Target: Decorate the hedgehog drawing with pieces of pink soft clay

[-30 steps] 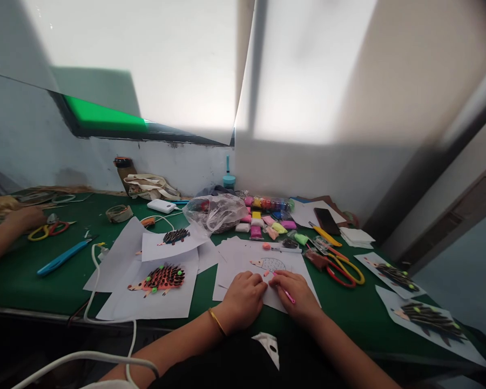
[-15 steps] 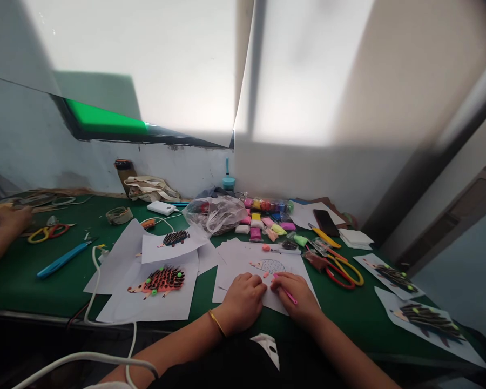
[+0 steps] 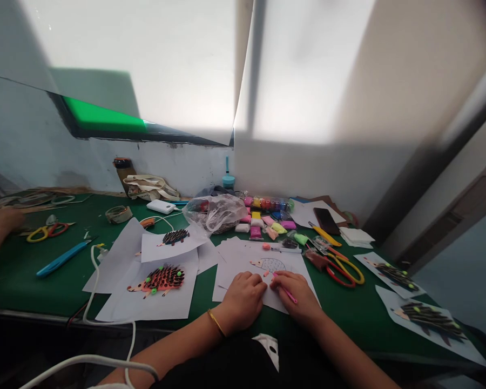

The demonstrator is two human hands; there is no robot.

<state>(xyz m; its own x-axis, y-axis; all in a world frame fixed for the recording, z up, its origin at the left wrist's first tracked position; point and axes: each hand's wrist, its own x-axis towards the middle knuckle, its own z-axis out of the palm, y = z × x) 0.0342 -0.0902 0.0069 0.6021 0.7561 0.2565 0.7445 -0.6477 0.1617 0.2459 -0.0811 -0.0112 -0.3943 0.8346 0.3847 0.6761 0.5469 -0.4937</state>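
My right hand (image 3: 297, 296) is closed around a thin pink tool (image 3: 290, 295), whose tip is at the white paper (image 3: 233, 262). On that sheet is a hedgehog drawing (image 3: 272, 265) with its head in pale clay. A small pink clay piece (image 3: 266, 274) lies below the drawing, between my hands. My left hand (image 3: 245, 300) rests on the lower part of the sheet with its fingers curled; what they hold, if anything, is hidden. Above the drawing lie a pink clay lump (image 3: 266, 246) and a white pen-like stick (image 3: 287, 250).
Clay packets (image 3: 255, 232) and a plastic bag (image 3: 216, 212) lie behind the paper. Scissors (image 3: 344, 270) and a phone (image 3: 326, 220) are at right. Hedgehog pictures (image 3: 162, 281) lie on both sides. A blue cutter (image 3: 63, 258) and another person's hand (image 3: 2, 227) are at left.
The other person's hand at the far left has shifted left. My hands and the pink tool have hardly moved; the whole view has shifted slightly.
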